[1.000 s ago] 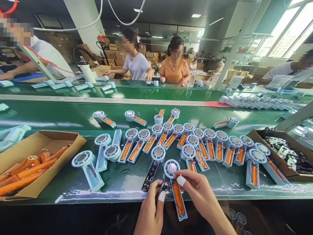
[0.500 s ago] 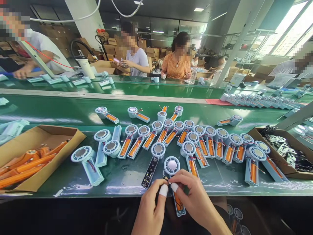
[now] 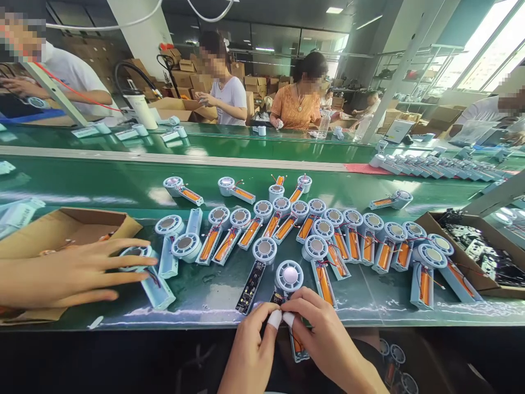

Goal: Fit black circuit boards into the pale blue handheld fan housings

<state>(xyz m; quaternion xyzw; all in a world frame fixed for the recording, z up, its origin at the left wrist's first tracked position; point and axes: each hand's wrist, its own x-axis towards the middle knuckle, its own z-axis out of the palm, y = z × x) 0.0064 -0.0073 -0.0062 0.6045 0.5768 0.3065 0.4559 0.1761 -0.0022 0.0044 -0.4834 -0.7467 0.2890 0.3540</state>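
My left hand [image 3: 255,343] and my right hand [image 3: 325,332] meet at the table's front edge, thumbs and index fingertips pinched close together. White covers sit on both thumbs. A small black circuit board [image 3: 277,296] shows at my left fingertips. What my right fingers pinch is hidden. Just beneath is a light blue handheld fan body [image 3: 289,276] with a round grilled head; its open handle, with an orange battery [image 3: 298,343], runs under my right hand. Left of it lies another fan body [image 3: 264,250] with a long black circuit board [image 3: 250,287] on its handle.
Several fan bodies [image 3: 373,221] with orange batteries crowd the table. A co-worker's hand [image 3: 88,268] reaches in from the left over a fan body [image 3: 158,290]. Cardboard boxes stand left [image 3: 98,216] and right [image 3: 424,219], the right one holding black boards. A green belt [image 3: 123,169] runs behind.
A co-worker's hand has come in from the left, over the leftmost fan body. Fan bodies on the belt have shifted slightly right. My hands stay pinched together in nearly the same place.
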